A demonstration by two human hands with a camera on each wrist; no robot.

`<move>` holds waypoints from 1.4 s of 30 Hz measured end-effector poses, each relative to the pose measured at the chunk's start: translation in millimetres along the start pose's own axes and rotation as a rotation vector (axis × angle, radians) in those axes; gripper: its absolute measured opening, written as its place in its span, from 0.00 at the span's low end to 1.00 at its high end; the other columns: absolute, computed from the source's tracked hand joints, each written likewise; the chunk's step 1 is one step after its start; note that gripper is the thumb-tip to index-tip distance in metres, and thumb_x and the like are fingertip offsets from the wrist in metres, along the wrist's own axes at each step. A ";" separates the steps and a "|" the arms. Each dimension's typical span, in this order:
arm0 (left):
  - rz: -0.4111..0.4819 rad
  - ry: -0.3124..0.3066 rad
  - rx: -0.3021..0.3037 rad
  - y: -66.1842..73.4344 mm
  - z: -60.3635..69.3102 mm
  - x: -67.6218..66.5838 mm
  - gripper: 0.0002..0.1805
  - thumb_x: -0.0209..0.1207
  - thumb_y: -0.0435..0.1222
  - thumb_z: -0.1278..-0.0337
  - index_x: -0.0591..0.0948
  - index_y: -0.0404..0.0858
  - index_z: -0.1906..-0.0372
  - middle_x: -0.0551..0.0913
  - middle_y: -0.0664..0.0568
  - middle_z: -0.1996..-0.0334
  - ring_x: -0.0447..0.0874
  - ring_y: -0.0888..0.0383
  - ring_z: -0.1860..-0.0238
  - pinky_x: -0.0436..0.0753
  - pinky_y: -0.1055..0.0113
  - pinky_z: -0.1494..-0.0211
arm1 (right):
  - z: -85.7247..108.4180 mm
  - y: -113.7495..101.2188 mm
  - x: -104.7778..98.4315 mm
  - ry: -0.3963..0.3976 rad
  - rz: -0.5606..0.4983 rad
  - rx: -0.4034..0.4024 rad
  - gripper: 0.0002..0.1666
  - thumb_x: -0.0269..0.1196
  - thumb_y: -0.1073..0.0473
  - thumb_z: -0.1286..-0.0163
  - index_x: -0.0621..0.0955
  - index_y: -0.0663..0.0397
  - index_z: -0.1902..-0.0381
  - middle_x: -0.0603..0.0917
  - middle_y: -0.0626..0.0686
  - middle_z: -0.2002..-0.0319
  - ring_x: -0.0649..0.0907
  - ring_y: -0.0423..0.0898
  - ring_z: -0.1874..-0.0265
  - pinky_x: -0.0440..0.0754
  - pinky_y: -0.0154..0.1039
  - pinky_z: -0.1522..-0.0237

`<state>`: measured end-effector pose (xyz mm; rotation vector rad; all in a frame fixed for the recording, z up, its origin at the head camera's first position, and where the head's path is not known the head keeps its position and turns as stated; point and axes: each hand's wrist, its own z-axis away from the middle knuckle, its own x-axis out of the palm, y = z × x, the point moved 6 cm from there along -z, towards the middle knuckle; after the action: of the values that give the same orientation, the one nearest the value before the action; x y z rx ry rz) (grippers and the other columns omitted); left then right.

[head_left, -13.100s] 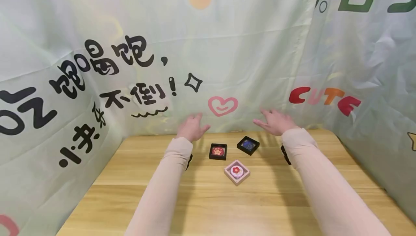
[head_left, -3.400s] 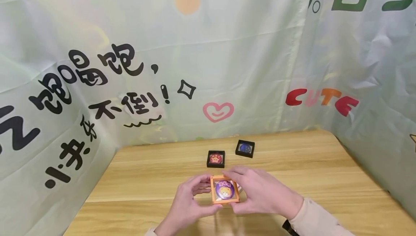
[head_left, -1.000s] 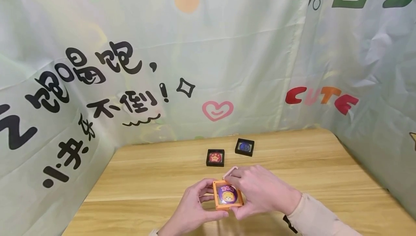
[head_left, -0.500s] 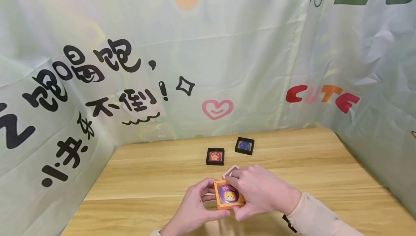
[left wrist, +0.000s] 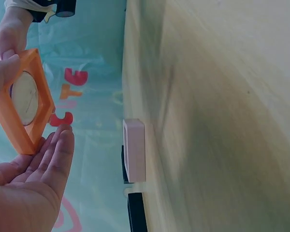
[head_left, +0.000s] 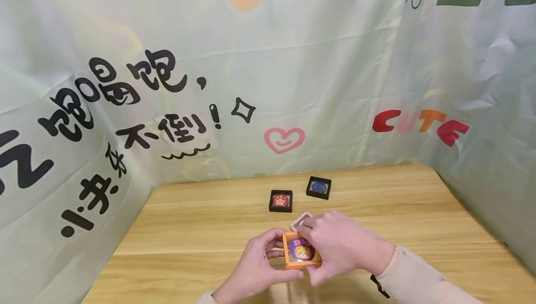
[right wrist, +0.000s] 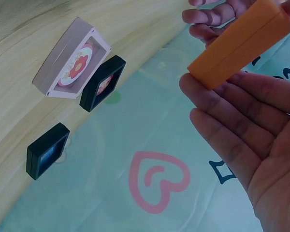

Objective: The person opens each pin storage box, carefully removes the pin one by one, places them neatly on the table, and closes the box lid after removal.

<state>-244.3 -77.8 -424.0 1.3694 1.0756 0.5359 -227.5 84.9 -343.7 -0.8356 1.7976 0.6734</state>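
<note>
Both hands hold an orange square display frame (head_left: pixel 302 251) above the table, its clear window framing a round purple badge with a yellow bear. My left hand (head_left: pixel 261 264) pinches the frame's left side between thumb and fingers; the right hand (head_left: pixel 345 246) grips its right side. In the left wrist view the back of the badge shows pale in the frame (left wrist: pixel 25 99). The right wrist view shows the frame's orange edge (right wrist: pixel 239 43) lying across the right fingers. Partly hidden behind the right hand is a pink frame (right wrist: pixel 72 60) with a red-flower badge, standing on the table.
Two black frames lie farther back on the wooden table (head_left: pixel 188 229): one with a red star badge (head_left: pixel 280 200), the other with a blue badge (head_left: pixel 318 187). A printed cloth (head_left: pixel 326 62) hangs behind and along both sides of the table.
At first both hands were stretched over the table's back, holding nothing; later frames show them gripping the orange frame. In the last second, the frame and hands shift slightly right in view.
</note>
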 end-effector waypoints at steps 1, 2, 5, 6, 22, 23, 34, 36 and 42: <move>0.002 0.002 0.001 0.3 -0.7 0.1 0.33 0.83 0.41 0.50 0.83 0.48 0.39 0.89 0.53 0.45 0.90 0.62 0.47 0.89 0.72 0.39 | 0.1 0.3 -0.3 0.003 0.003 -0.001 0.23 0.74 0.39 0.61 0.76 0.39 0.71 0.72 0.34 0.74 0.63 0.28 0.82 0.57 0.22 0.82; 0.005 0.003 -0.002 0.4 -1.2 0.2 0.33 0.83 0.40 0.51 0.82 0.48 0.38 0.89 0.53 0.45 0.90 0.62 0.47 0.89 0.72 0.39 | 0.1 0.6 -0.5 0.005 0.001 -0.003 0.23 0.74 0.39 0.61 0.77 0.40 0.70 0.73 0.34 0.74 0.63 0.28 0.81 0.57 0.22 0.82; 0.009 0.005 -0.015 0.0 -1.6 0.1 0.33 0.83 0.40 0.51 0.82 0.48 0.38 0.89 0.53 0.45 0.90 0.62 0.47 0.89 0.73 0.40 | -0.3 1.4 -0.5 0.009 -0.003 -0.004 0.25 0.74 0.39 0.60 0.80 0.42 0.66 0.75 0.35 0.73 0.64 0.28 0.80 0.59 0.21 0.81; 0.012 0.005 -0.021 -0.3 -1.7 0.0 0.34 0.83 0.40 0.51 0.82 0.48 0.37 0.88 0.53 0.44 0.89 0.63 0.47 0.89 0.73 0.40 | -0.5 1.7 -0.4 0.010 -0.005 -0.003 0.26 0.74 0.39 0.60 0.81 0.43 0.64 0.75 0.35 0.73 0.64 0.28 0.80 0.59 0.21 0.81; 0.094 0.016 -0.028 -1.6 -3.3 -2.7 0.33 0.82 0.37 0.49 0.81 0.49 0.36 0.88 0.45 0.43 0.90 0.60 0.47 0.91 0.70 0.42 | -10.7 -0.8 -2.3 0.046 0.037 -0.019 0.26 0.75 0.37 0.62 0.79 0.42 0.69 0.71 0.36 0.76 0.65 0.30 0.80 0.59 0.23 0.82; 0.100 0.015 -0.030 -2.0 -2.9 -2.7 0.33 0.82 0.37 0.48 0.81 0.48 0.36 0.88 0.46 0.43 0.90 0.60 0.47 0.91 0.70 0.41 | -11.0 -0.9 -2.0 0.045 0.036 -0.019 0.26 0.75 0.37 0.62 0.79 0.42 0.69 0.71 0.36 0.76 0.65 0.30 0.80 0.59 0.22 0.82; 0.110 0.026 -0.026 -2.0 -1.5 -4.5 0.33 0.81 0.37 0.47 0.81 0.46 0.36 0.88 0.50 0.44 0.90 0.59 0.46 0.91 0.69 0.41 | -14.5 -0.1 -2.1 0.032 0.005 -0.003 0.26 0.75 0.37 0.62 0.79 0.42 0.70 0.70 0.35 0.76 0.65 0.29 0.80 0.59 0.22 0.82; 0.106 0.027 -0.023 -2.0 -1.7 -4.5 0.34 0.81 0.37 0.47 0.80 0.45 0.35 0.88 0.50 0.43 0.89 0.59 0.46 0.91 0.69 0.40 | -14.8 0.3 -2.1 0.029 0.003 0.000 0.25 0.75 0.38 0.62 0.79 0.42 0.70 0.70 0.35 0.76 0.64 0.29 0.80 0.59 0.22 0.82; 0.107 0.032 -0.024 -3.5 -1.7 -4.7 0.34 0.82 0.36 0.48 0.80 0.45 0.35 0.88 0.50 0.43 0.90 0.59 0.46 0.91 0.69 0.40 | -15.3 0.4 -1.9 0.032 0.001 0.001 0.25 0.75 0.38 0.62 0.79 0.42 0.70 0.69 0.34 0.77 0.64 0.28 0.81 0.58 0.22 0.82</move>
<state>-248.8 -81.6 -425.6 1.4068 1.0229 0.6489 -235.8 73.9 -336.7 -0.8491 1.8269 0.6630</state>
